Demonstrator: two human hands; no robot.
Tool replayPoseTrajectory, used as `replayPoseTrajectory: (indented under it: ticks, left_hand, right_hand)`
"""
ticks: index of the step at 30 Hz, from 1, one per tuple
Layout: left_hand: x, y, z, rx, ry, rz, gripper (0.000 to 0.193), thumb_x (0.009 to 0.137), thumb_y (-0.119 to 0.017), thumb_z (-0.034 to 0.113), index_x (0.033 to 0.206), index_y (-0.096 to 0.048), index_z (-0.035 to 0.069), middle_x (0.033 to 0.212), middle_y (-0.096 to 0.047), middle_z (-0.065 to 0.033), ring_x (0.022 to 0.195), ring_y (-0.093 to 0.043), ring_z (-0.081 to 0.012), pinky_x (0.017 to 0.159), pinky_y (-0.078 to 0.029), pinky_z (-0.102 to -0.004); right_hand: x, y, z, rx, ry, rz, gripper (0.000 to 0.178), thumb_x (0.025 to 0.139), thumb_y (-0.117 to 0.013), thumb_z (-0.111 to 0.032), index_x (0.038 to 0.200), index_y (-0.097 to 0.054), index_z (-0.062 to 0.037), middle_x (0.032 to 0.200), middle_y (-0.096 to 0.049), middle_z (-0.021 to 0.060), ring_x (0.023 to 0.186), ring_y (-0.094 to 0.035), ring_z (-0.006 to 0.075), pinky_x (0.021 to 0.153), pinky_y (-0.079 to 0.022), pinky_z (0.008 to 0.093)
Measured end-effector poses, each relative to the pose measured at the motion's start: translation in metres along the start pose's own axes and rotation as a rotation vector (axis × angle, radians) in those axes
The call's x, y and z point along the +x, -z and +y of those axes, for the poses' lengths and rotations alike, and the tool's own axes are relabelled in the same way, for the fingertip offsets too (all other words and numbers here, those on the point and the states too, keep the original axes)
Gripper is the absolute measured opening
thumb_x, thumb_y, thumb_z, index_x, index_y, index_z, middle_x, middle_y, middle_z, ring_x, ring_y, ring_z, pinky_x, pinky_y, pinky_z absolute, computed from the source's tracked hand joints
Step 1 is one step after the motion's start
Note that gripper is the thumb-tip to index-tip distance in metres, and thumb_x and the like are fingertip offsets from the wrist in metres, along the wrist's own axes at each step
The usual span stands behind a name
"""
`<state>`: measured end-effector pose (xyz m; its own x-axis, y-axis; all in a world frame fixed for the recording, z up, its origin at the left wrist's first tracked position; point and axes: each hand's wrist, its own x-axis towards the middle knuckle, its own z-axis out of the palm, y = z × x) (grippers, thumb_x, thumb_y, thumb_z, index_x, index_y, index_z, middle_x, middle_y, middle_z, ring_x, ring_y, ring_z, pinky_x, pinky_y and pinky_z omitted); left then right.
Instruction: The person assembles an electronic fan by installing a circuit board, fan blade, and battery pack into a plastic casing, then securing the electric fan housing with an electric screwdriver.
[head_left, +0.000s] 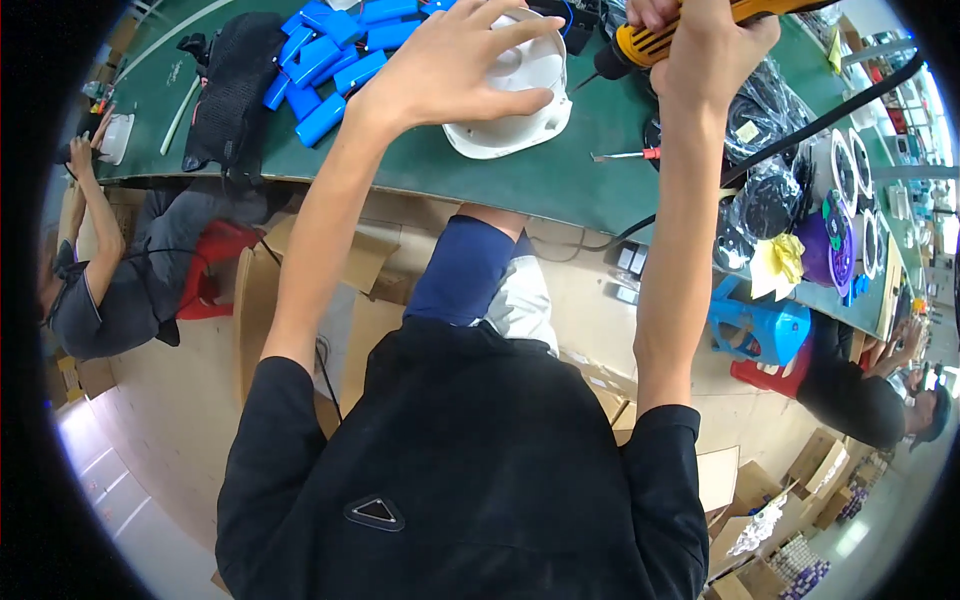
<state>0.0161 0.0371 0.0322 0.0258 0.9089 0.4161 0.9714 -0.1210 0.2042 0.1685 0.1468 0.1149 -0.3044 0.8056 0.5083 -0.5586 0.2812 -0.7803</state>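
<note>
My left hand (455, 70) is spread over a white plastic shell (500, 138), thumb and fingers stretched out across it. Whether it presses on the shell I cannot tell. The shell is rounded and lies near the table's front edge. In my right hand (705, 55) is a yellow and black power screwdriver (640, 45), gripped around its body. Its thin bit points down and left, close to the shell's right rim. A small screwdriver with a red handle (650, 154) lies on the table below the power tool.
Several blue wrapped battery packs (320, 60) are heaped left of my left hand, beside a black mesh bag (235, 90). To the right are plastic-wrapped black parts (770, 110), a black cable (825, 118) and a purple round part (830, 245). Other people sit at both sides.
</note>
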Motion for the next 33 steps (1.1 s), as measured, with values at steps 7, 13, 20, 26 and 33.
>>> replayPoseTrajectory:
  ticks: [7, 13, 20, 26, 33]
  left_hand:
    - [-0.002, -0.003, 0.000, 0.051, 0.004, 0.026, 0.067, 0.080, -0.074, 0.046, 0.143, -0.056, 0.032, 0.146, -0.050, -0.0104, 0.132, -0.049, -0.0331, 0.109, -0.043, -0.0449]
    - [0.008, 0.021, 0.007, -0.174, 0.006, -0.095, 0.071, 0.081, -0.069, 0.046, 0.140, -0.057, 0.008, 0.130, -0.054, -0.0179, 0.114, -0.055, -0.0374, 0.100, -0.045, -0.0447]
    - [0.009, 0.020, 0.007, -0.165, -0.008, -0.083, 0.070, 0.081, -0.069, 0.047, 0.137, -0.058, 0.007, 0.126, -0.055, -0.0178, 0.109, -0.056, -0.0367, 0.096, -0.045, -0.0445]
    - [0.009, 0.022, 0.010, -0.160, -0.020, -0.079, 0.071, 0.082, -0.069, 0.047, 0.138, -0.056, 0.006, 0.126, -0.054, -0.0175, 0.108, -0.056, -0.0362, 0.095, -0.045, -0.0442]
    - [0.010, 0.025, 0.011, -0.149, -0.002, -0.101, 0.071, 0.082, -0.068, 0.047, 0.138, -0.056, 0.005, 0.126, -0.054, -0.0172, 0.108, -0.055, -0.0361, 0.096, -0.045, -0.0443]
  right_hand:
    - [-0.006, 0.000, -0.001, -0.009, 0.046, -0.017, 0.015, 0.089, -0.070, -0.010, 0.096, -0.058, -0.0023, 0.057, -0.050, -0.0007, 0.041, -0.045, 0.0078, 0.040, -0.039, 0.0231]
    - [-0.008, 0.000, -0.003, -0.009, 0.062, -0.050, 0.015, 0.090, -0.069, -0.012, 0.097, -0.058, -0.0035, 0.055, -0.047, -0.0016, 0.041, -0.043, 0.0071, 0.041, -0.039, 0.0235]
    - [-0.011, 0.000, -0.009, -0.039, 0.040, -0.025, 0.017, 0.090, -0.069, -0.013, 0.099, -0.058, -0.0030, 0.057, -0.047, -0.0018, 0.041, -0.043, 0.0066, 0.041, -0.039, 0.0224]
    - [-0.008, 0.001, -0.004, -0.029, 0.062, -0.045, 0.017, 0.091, -0.069, -0.012, 0.099, -0.058, -0.0026, 0.058, -0.048, -0.0017, 0.041, -0.043, 0.0065, 0.041, -0.040, 0.0224]
    - [-0.010, 0.001, -0.009, -0.027, 0.052, -0.049, 0.017, 0.090, -0.069, -0.013, 0.098, -0.058, -0.0033, 0.057, -0.048, -0.0019, 0.041, -0.044, 0.0066, 0.041, -0.040, 0.0228]
